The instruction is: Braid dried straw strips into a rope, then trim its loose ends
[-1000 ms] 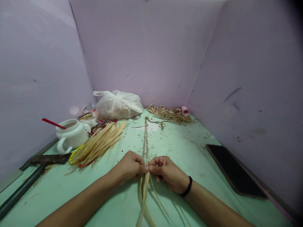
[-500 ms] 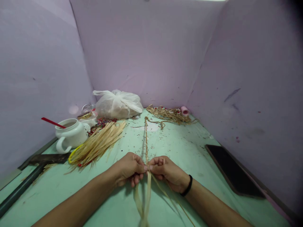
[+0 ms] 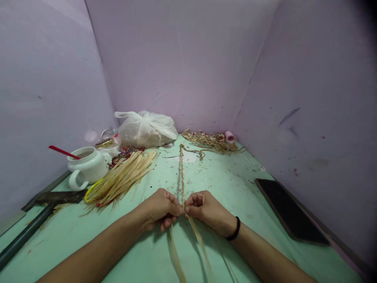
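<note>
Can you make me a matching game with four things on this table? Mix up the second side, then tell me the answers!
1. braided cord
2. white mug
3. plastic bag
4. strand bundle

A. near the back wall
B. pale yellow and fanned out
C. near end held by the left hand and right hand
D. red stick poking out

Pairs: 1-C, 2-D, 3-A, 4-B

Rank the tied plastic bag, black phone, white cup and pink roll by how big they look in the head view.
1. Tied plastic bag and black phone: too alike to rank; the phone sits nearer the camera.
2. White cup
3. Pink roll, clearly the smallest
</note>
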{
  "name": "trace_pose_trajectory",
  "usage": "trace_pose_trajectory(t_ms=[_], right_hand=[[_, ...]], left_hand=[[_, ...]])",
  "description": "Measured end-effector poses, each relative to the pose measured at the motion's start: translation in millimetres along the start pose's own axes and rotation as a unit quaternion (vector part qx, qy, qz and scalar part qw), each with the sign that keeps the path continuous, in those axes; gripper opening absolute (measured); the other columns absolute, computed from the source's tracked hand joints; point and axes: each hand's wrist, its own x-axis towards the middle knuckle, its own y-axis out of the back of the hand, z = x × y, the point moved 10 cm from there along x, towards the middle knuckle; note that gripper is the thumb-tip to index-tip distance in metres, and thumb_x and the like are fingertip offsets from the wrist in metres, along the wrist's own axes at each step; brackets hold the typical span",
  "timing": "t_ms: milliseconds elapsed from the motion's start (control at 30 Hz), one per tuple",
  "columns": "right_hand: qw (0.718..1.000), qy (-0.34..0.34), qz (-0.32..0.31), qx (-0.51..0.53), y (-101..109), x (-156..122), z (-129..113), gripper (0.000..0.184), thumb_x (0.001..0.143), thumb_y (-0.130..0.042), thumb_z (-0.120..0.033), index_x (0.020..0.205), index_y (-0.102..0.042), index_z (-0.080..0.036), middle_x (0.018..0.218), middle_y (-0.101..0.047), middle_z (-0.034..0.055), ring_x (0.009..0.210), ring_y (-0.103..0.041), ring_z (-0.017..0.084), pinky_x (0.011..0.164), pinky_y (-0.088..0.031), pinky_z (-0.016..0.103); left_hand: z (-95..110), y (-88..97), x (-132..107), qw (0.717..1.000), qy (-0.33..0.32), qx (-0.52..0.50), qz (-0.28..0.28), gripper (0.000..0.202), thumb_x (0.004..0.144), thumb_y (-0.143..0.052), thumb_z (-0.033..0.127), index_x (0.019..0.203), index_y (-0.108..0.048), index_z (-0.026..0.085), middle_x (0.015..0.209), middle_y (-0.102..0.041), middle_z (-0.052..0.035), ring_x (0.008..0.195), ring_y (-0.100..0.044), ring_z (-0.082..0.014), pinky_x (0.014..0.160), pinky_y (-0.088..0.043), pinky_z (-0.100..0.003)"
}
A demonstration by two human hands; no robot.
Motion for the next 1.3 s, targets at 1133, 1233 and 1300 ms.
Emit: trace_pose_trajectory(t_ms=[1133, 1233, 1300], right_hand=[[0.953, 0.124, 0.023, -0.276, -4, -18, -22, 0.009, 0.06, -0.05, -0.014, 0.053, -0.055, -0.014, 0.047, -0.048, -0.0021, 0.046, -0.04, 0.007, 0.041, -0.026, 0.018], [0.94, 0.162, 0.003, -0.301, -12, -25, -29, 0.01, 0.06, -0.049, -0.011, 0.052, -0.055, -0.014, 0.046, -0.045, -0.0032, 0.045, -0.039, 0.006, 0.041, -0.026, 0.018], [0.939, 0.169, -0.014, -0.298, -15, -27, -30, 0.011, 0.06, -0.048, -0.01, 0.052, -0.054, -0.014, 0.046, -0.044, -0.0034, 0.044, -0.039, 0.006, 0.041, -0.025, 0.018]], left_hand=[[1, 0.8, -9, 0.995, -0.01, -0.006, 0.104, 0.008, 0.049, -0.049, 0.015, 0.042, -0.045, 0.016, 0.03, -0.036, 0.0059, 0.024, -0.021, -0.0039, 0.029, -0.009, -0.02], [1, -0.5, -9, 0.995, -0.026, -0.01, 0.092, 0.006, 0.048, -0.05, 0.017, 0.043, -0.048, 0.015, 0.031, -0.038, 0.0056, 0.024, -0.022, -0.0038, 0.029, -0.01, -0.02], [2, 0.4, -8, 0.995, -0.039, 0.004, 0.091, 0.005, 0.048, -0.048, 0.016, 0.043, -0.048, 0.015, 0.031, -0.035, 0.0062, 0.027, -0.022, -0.0033, 0.031, -0.011, -0.02]])
